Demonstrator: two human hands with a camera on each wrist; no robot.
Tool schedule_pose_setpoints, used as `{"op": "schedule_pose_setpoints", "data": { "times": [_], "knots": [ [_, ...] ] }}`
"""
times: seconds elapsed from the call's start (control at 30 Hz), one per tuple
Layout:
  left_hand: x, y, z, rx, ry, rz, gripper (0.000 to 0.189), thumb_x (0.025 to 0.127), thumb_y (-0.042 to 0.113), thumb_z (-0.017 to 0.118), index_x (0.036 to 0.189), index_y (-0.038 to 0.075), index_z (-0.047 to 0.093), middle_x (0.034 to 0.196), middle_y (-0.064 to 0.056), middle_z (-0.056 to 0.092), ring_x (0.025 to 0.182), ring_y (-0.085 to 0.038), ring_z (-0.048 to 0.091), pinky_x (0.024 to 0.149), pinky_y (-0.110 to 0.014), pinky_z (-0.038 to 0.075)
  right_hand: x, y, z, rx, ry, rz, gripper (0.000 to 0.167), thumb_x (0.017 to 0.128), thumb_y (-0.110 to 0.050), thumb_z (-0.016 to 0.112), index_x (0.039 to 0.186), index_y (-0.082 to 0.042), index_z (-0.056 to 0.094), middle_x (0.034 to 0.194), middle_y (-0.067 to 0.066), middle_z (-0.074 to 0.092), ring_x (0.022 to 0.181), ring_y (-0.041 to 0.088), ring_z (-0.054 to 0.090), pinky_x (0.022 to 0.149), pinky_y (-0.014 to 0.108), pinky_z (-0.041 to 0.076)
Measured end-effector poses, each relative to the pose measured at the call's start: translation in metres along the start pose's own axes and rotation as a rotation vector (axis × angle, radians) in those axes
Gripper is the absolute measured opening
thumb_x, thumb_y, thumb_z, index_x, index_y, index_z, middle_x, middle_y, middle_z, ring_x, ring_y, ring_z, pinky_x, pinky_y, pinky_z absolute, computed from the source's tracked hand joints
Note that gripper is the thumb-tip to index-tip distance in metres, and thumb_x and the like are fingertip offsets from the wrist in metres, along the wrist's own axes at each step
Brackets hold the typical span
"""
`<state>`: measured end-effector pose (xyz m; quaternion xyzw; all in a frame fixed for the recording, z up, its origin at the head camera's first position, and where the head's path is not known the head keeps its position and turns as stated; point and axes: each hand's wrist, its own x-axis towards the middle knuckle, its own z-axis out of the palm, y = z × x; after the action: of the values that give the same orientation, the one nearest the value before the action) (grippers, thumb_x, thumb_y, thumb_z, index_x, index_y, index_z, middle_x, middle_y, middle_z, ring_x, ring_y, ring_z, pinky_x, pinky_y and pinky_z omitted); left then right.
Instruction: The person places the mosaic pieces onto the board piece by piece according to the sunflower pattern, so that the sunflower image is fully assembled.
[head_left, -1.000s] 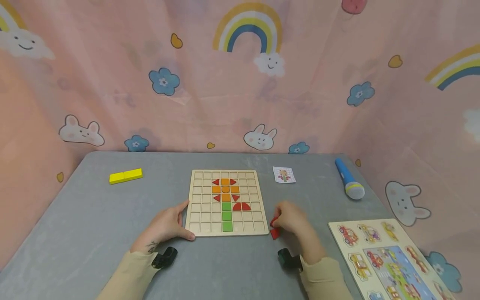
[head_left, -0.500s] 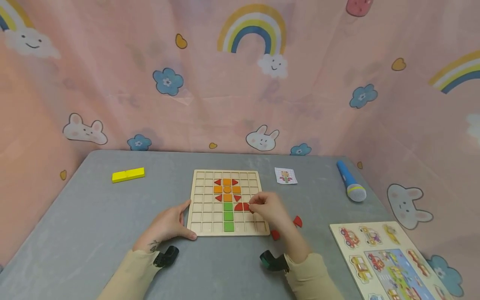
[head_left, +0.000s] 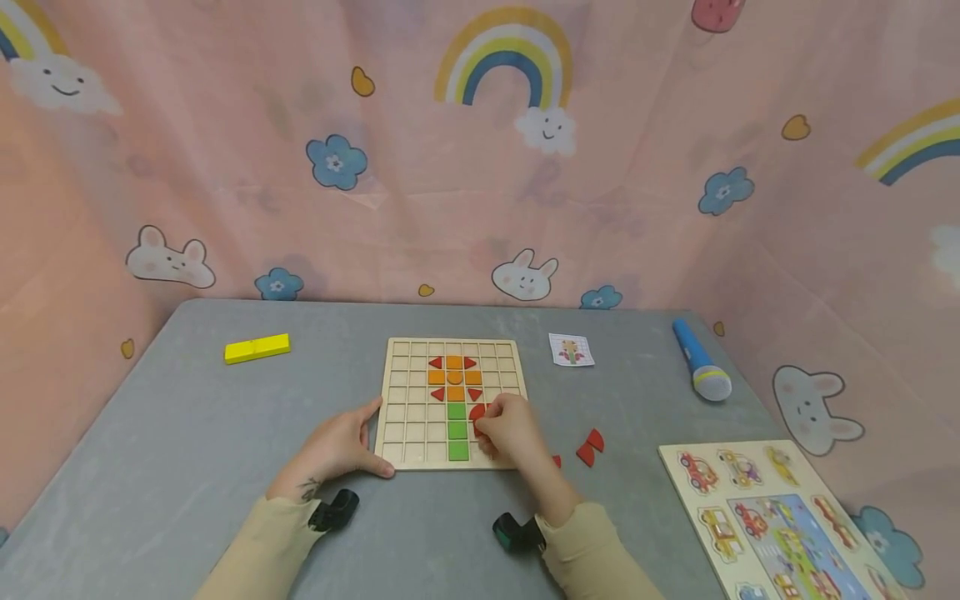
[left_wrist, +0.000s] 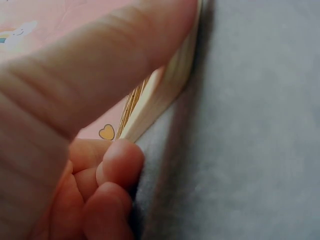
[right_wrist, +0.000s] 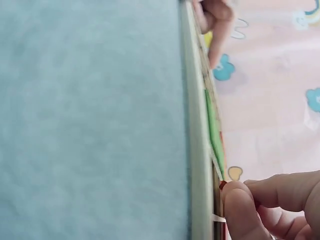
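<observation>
A wooden grid board (head_left: pixel 397 433) holds orange, green and red pieces, with green squares (head_left: pixel 457 431) in a column below the orange ones. My left hand (head_left: pixel 333 450) rests at its front left corner, thumb at the near edge and forefinger along the left side. Over the board, right of the green column, my right hand (head_left: pixel 513 433) pinches a small red piece (right_wrist: pixel 223 185) between thumb and forefinger; the fingers mostly hide it. Just above those fingertips lies a red quarter-circle (head_left: pixel 477 412) in the grid. Loose red pieces (head_left: pixel 595 439) lie right of the board.
A small picture card (head_left: pixel 571 350) lies behind the board to the right. Farther right are a blue toy microphone (head_left: pixel 700 362) and a vehicle puzzle board (head_left: pixel 682 479). A yellow block (head_left: pixel 257 348) sits at the back left.
My right hand has moved left from the loose red pieces beside the board to the grid, carrying a red piece. The left hand has stayed at the board's corner.
</observation>
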<state>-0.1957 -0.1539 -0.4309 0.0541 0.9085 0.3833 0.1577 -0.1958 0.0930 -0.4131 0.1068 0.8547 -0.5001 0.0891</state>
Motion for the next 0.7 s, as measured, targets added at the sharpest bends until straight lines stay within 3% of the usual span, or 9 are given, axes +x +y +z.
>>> {"op": "schedule_pose_setpoints", "data": {
  "times": [0.07, 0.27, 0.43, 0.7],
  "knots": [
    [0.0001, -0.0004, 0.0001, 0.000, -0.002, 0.004, 0.117, 0.047, 0.029, 0.092, 0.146, 0.013, 0.031, 0.061, -0.003, 0.049, 0.050, -0.015, 0.041, 0.045, -0.026, 0.028, -0.0001, 0.0001, 0.0027, -0.028, 0.007, -0.003, 0.018, 0.081, -0.002, 0.063, 0.067, -0.003, 0.051, 0.048, 0.003, 0.048, 0.039, 0.012, 0.045, 0.038, 0.019, 0.035],
    [0.0011, -0.0008, 0.0010, -0.009, 0.001, 0.003, 0.117, 0.047, 0.028, 0.092, 0.146, 0.015, 0.031, 0.060, -0.003, 0.048, 0.049, -0.015, 0.041, 0.045, -0.026, 0.028, -0.0016, -0.0023, 0.0051, -0.248, 0.058, -0.072, 0.027, 0.077, -0.008, 0.068, 0.054, -0.007, 0.054, 0.046, -0.002, 0.043, 0.044, 0.013, 0.042, 0.039, 0.022, 0.029],
    [0.0012, -0.0004, 0.0010, -0.016, 0.004, -0.007, 0.118, 0.046, 0.027, 0.092, 0.146, 0.015, 0.031, 0.060, -0.004, 0.048, 0.049, -0.016, 0.041, 0.045, -0.026, 0.027, -0.0025, -0.0059, 0.0059, -0.357, 0.077, -0.090, 0.028, 0.077, -0.014, 0.071, 0.054, -0.009, 0.057, 0.050, -0.002, 0.045, 0.051, 0.014, 0.043, 0.044, 0.024, 0.030],
    [0.0008, -0.0014, 0.0007, -0.003, 0.004, -0.003, 0.118, 0.046, 0.028, 0.092, 0.146, 0.015, 0.031, 0.060, -0.004, 0.048, 0.049, -0.015, 0.041, 0.045, -0.026, 0.028, -0.0024, -0.0078, 0.0040, -0.380, 0.052, -0.057, 0.022, 0.079, -0.013, 0.068, 0.057, -0.009, 0.063, 0.054, -0.001, 0.052, 0.053, 0.015, 0.046, 0.045, 0.024, 0.032]
  ]
}}
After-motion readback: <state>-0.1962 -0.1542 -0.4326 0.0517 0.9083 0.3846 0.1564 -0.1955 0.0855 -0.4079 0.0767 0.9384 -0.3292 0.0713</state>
